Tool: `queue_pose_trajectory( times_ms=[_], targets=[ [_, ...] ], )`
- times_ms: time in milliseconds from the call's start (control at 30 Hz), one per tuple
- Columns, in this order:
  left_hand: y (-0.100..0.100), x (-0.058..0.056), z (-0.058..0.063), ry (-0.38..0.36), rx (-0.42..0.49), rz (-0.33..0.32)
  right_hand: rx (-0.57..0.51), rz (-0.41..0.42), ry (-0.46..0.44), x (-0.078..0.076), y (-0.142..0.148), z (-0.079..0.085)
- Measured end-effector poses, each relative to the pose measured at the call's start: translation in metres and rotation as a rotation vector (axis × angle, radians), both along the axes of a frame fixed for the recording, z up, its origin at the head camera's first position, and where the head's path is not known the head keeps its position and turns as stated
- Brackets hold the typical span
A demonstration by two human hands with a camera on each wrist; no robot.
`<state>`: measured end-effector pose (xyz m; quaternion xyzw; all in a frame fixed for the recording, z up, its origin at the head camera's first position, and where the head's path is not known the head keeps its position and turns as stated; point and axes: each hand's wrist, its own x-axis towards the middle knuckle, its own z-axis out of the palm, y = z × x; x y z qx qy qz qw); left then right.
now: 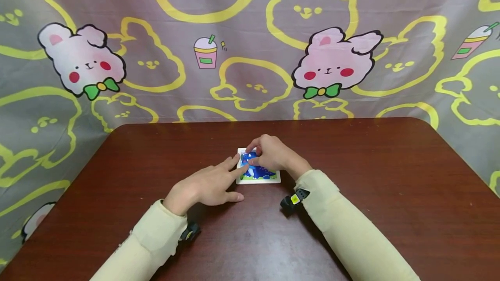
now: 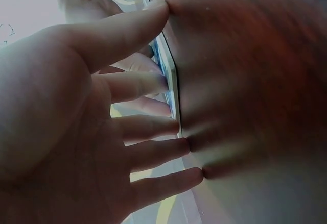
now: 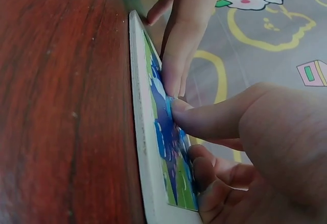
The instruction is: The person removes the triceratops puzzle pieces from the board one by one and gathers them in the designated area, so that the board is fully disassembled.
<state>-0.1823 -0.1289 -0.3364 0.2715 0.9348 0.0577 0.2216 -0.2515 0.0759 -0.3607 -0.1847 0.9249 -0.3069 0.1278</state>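
Observation:
A small picture puzzle (image 1: 259,174) lies flat on the table, a blue dinosaur on green ground inside a white border. From its left side reaches my left hand (image 1: 212,183), fingers spread and nearly straight. Its index fingertip rests on the picture, and other fingertips touch the left border and the tabletop. My right hand (image 1: 273,153) bends over the puzzle's upper right part. In the right wrist view its thumb (image 3: 207,117) presses on the picture (image 3: 171,132) beside the left index finger, with the other fingers curled. Whether a loose piece is between thumb and fingers is hidden.
The reddish-brown table (image 1: 371,194) has rounded far corners. Behind it hangs a grey curtain (image 1: 250,21) with cartoon rabbits and yellow outlines. A black wrist camera (image 1: 291,203) sits below the right cuff, another (image 1: 190,231) by the left cuff.

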Motion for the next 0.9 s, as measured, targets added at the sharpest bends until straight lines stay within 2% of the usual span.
queue_pose_trajectory(
  times_ms=[333, 900],
  targets=[
    [0.0021, 0.0002, 0.001, -0.023, 0.005, 0.035, 0.007, -0.021, 0.026, 0.0019, -0.0033, -0.002],
    [-0.0006, 0.0006, -0.0008, -0.018, 0.018, 0.03, 0.028, -0.038, 0.09, 0.0054, -0.0076, -0.0051]
  ],
)
